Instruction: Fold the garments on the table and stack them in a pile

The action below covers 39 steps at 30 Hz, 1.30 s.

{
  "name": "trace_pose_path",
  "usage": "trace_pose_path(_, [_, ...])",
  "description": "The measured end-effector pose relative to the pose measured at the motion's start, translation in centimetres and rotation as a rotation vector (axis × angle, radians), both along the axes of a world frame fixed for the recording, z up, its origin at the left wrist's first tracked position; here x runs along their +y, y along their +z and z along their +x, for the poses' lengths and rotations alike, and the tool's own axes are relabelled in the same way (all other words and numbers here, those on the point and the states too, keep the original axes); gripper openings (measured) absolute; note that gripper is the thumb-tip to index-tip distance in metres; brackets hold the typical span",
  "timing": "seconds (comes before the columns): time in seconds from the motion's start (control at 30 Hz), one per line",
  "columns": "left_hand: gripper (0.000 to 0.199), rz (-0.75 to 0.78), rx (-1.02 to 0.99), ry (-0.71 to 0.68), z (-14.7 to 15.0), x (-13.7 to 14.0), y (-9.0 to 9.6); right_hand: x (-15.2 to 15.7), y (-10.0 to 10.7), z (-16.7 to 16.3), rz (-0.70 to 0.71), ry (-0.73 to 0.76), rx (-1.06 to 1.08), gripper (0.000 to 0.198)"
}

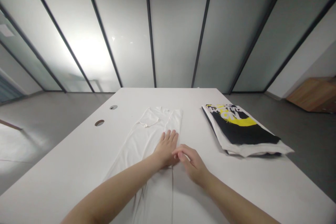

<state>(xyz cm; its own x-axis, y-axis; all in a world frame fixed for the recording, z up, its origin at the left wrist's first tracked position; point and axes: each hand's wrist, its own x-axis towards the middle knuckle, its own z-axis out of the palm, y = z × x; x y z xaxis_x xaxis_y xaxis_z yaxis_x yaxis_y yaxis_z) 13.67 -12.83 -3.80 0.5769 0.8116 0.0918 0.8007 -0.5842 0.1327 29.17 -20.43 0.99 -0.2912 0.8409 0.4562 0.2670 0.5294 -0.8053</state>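
Note:
A white T-shirt (151,140) lies on the white table, folded lengthwise into a narrow strip, with a sleeve (149,120) turned over on top and the neckline at the far end. My left hand (166,148) rests flat on the shirt near its right edge, fingers stretched out. Just right of it, my right hand (193,164) is loosely curled, thumb and fingertips close together beside the left wrist. No cloth shows between them. Both forearms cover parts of the shirt's near end, which runs toward me.
On the table's right side lies a stack of folded shirts (244,129), the top one black with a yellow and white print. Two round holes (99,123) pierce the table (78,161) at left. Frosted glass panels (178,35) stand behind; a wooden cabinet (312,92) is far right.

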Motion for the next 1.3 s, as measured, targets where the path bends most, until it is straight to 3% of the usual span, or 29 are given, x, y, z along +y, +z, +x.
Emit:
trace_pose_path(0.13, [0.080, 0.053, -0.059, -0.023, -0.5, -4.2, -0.4, 2.5, 0.1, 0.0, -0.013, -0.098, -0.076, 0.042])
trace_pose_path(0.23, [0.082, 0.043, -0.102, 0.004, -0.6, -5.8, 0.1, 6.0, -1.0, -0.1, -0.048, -0.175, -0.332, 0.052])
trace_pose_path(0.43, [0.078, -0.030, -0.072, 0.032, -0.5, -6.0, 0.7, 13.4, -2.4, -0.3, -0.182, -0.250, -0.947, 0.065])
trace_pose_path(0.63, [0.081, -0.104, -0.057, 0.007, -0.9, -6.5, 1.6, 16.8, -3.1, -0.3, -0.264, -0.394, -1.050, 0.079])
trace_pose_path(0.8, [0.083, -0.142, -0.042, 0.009, -1.0, -6.8, 2.4, 17.7, -3.2, -0.4, -0.279, -0.458, -1.045, 0.081])
trace_pose_path(1.07, [0.089, -0.132, 0.014, 0.040, -2.1, -8.6, 1.6, 18.0, -2.3, 0.0, -0.251, -0.446, -1.064, 0.077])
trace_pose_path(1.23, [0.089, -0.142, 0.033, 0.015, -3.1, -11.2, 1.9, 14.9, -0.7, -2.3, -0.078, -0.553, -1.052, 0.064])
trace_pose_path(1.3, [0.089, -0.143, 0.037, 0.005, -3.3, -11.9, 1.7, 12.8, -0.7, -3.9, -0.091, -0.526, -1.009, 0.060])
